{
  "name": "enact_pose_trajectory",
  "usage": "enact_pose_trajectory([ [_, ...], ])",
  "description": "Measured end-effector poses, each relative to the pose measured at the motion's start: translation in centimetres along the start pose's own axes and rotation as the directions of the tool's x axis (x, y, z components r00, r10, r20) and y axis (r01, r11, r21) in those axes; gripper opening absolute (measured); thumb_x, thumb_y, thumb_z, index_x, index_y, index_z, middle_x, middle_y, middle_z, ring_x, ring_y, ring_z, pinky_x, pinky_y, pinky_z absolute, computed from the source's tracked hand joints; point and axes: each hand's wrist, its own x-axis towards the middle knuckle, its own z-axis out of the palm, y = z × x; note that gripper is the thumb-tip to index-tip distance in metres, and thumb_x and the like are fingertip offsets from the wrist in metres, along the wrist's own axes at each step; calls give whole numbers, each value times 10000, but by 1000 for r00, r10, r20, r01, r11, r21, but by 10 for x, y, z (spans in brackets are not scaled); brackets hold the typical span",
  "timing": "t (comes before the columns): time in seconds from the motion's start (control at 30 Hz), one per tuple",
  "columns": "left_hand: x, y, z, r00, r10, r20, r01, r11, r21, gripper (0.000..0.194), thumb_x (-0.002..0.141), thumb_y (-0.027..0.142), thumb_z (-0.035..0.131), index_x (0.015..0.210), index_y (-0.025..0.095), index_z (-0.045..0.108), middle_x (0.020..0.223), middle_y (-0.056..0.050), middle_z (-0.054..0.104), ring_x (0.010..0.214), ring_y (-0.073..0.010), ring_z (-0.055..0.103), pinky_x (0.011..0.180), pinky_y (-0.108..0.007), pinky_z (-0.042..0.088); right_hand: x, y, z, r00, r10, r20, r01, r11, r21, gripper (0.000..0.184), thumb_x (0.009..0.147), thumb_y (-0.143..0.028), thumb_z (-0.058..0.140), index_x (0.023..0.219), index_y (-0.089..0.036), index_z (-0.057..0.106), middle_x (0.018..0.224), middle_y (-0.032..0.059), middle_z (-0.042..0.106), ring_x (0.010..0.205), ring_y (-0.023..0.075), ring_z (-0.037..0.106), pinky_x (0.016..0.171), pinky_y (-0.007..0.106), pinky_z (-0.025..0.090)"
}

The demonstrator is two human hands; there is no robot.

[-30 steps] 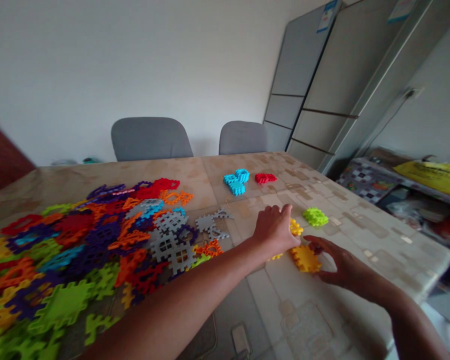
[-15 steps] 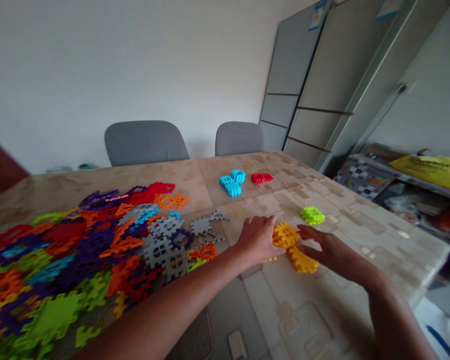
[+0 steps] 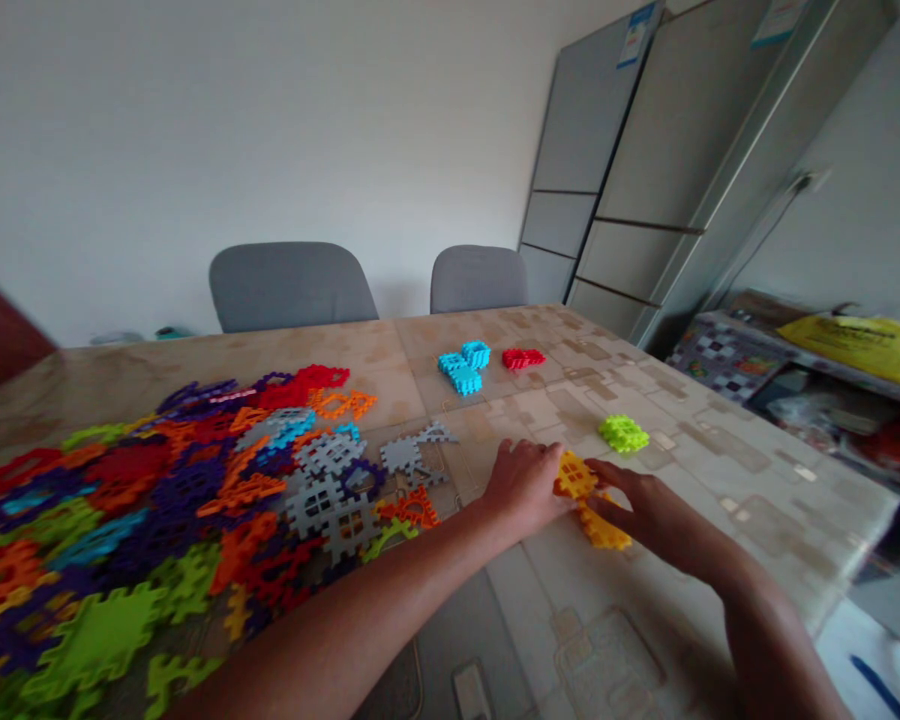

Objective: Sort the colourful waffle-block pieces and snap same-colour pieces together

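Observation:
Between my two hands is a yellow window-patterned interlocking tile (image 3: pixel 574 474), joined to or touching a second yellow block part (image 3: pixel 606 530) just below it. My left hand (image 3: pixel 526 487) grips the tile's left side, its thumb and lower fingers partly hidden behind the wrist. From the right, my right hand (image 3: pixel 640 508) pinches the tile's edge, index finger along the top and thumb lower down. Beyond the right hand lies a lime green block (image 3: pixel 623 433) of joined tiles.
Loose tiles in many colours cover the left side, among them grey tiles (image 3: pixel 330 505) and a large green tile (image 3: pixel 105 635). Farther back sit light blue joined blocks (image 3: pixel 465 366) and a red block (image 3: pixel 523 358). Two grey chairs (image 3: pixel 292 285) stand behind the patterned table (image 3: pixel 690 580).
My right hand has come leftward and its fingers now meet the yellow tile. My left hand has shifted slightly right, and the tile is turned a little.

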Motion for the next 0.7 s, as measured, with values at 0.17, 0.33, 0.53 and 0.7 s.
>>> enact_pose_trajectory([
  [0.17, 0, -2, -1, 1000, 8, 7, -7, 1000, -8, 367, 984, 423, 649, 1252, 173, 615, 1209, -90, 663, 1065, -265, 663, 944, -502, 532, 0, 2, 2, 1000, 28, -5, -28, 1000, -1, 520, 928, -472, 465, 1302, -149, 627, 1146, 177, 748, 1054, 320, 718, 957, 460, 555],
  [0.33, 1, -3, -1, 1000, 12, -4, -13, 1000, -16, 364, 988, 445, 636, 1223, 167, 624, 1148, -81, 681, 1024, -255, 675, 923, -489, 540, 1, -2, 1, 999, 33, 2, -33, 999, 5, 555, 928, -496, 450, 1301, -121, 620, 1179, 194, 735, 1041, 328, 714, 944, 468, 547],
  [0.53, 2, -4, -2, 999, 36, 13, -35, 999, -38, 364, 978, 481, 637, 1157, 165, 646, 1083, -69, 694, 973, -240, 683, 877, -457, 555, 2, -3, 0, 1000, 17, -8, -17, 1000, 20, 487, 947, -479, 462, 1293, -187, 642, 1141, 153, 755, 1001, 306, 722, 937, 455, 543],
  [0.7, 2, -4, 0, 999, 34, 14, -33, 998, -50, 370, 984, 473, 631, 1190, 167, 632, 1107, -74, 686, 978, -242, 680, 879, -461, 556, 1, 1, 2, 1000, 10, -25, -9, 999, 44, 443, 948, -450, 470, 1259, -203, 666, 1111, 135, 767, 1004, 309, 725, 948, 467, 543],
])
